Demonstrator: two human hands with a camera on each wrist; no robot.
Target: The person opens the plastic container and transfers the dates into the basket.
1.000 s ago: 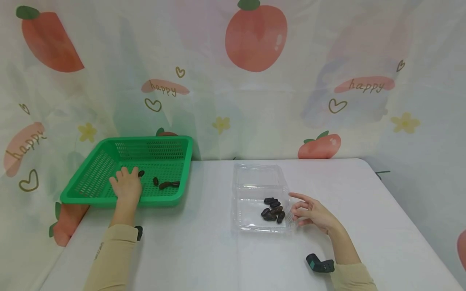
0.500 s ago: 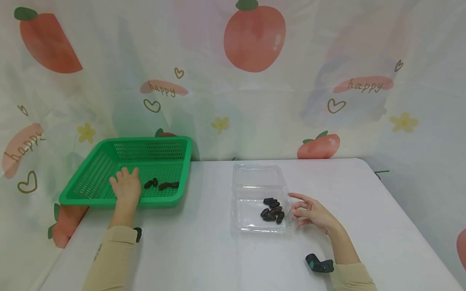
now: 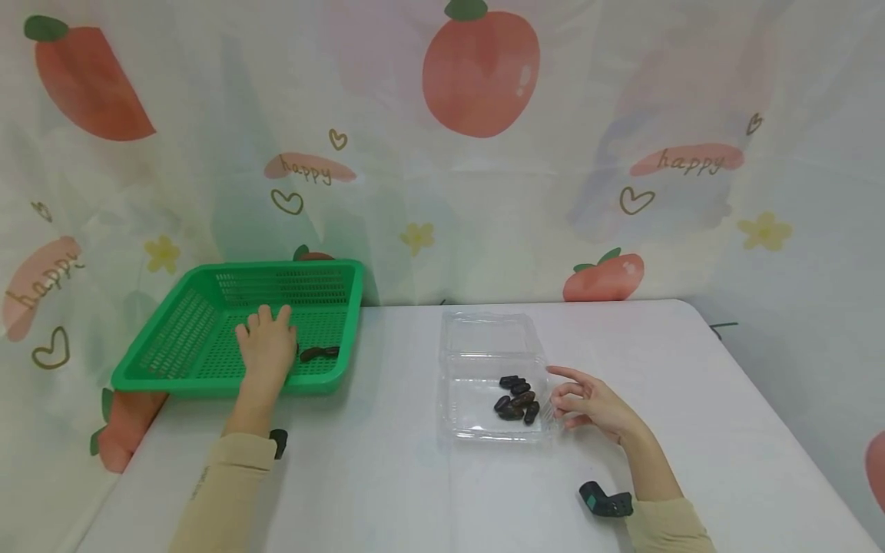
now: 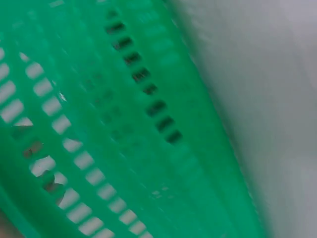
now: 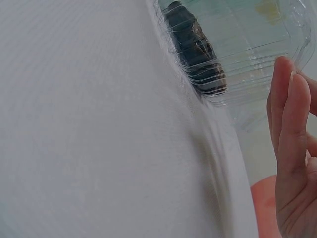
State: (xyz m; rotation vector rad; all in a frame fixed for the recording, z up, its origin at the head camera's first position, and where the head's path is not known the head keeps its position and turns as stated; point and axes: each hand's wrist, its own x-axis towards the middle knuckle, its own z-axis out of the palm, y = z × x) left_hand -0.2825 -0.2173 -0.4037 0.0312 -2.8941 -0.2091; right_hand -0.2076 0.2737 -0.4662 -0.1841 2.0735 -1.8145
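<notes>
In the head view my left hand [image 3: 267, 347] reaches over the near rim into a green plastic basket [image 3: 187, 382], back of the hand up. It covers part of the basket floor, so what lies under its fingers is hidden. Dark brown dates [image 3: 319, 352] lie just to its right. Several more dates [image 3: 512, 412] sit in the right half of a clear hinged plastic box [image 3: 473, 436], its lid lying back. My right hand [image 3: 600, 405] is at the box's right side, index finger extended, other fingers loosely bent. In the right wrist view its fingertips [image 5: 283, 67] meet the box wall.
Both things stand on a white-covered table [image 3: 387, 476] before a fruit-printed curtain [image 3: 484, 215]. A black wrist device [image 3: 606, 501] is at the right forearm. The left wrist view is mostly blurred basket wall [image 4: 148, 148], with dark shapes behind its slots.
My left hand stayed in place while a date shifted nearer and right, beside another. Then the hand moved right over those two, mostly covering them. My right hand and the box have not moved.
</notes>
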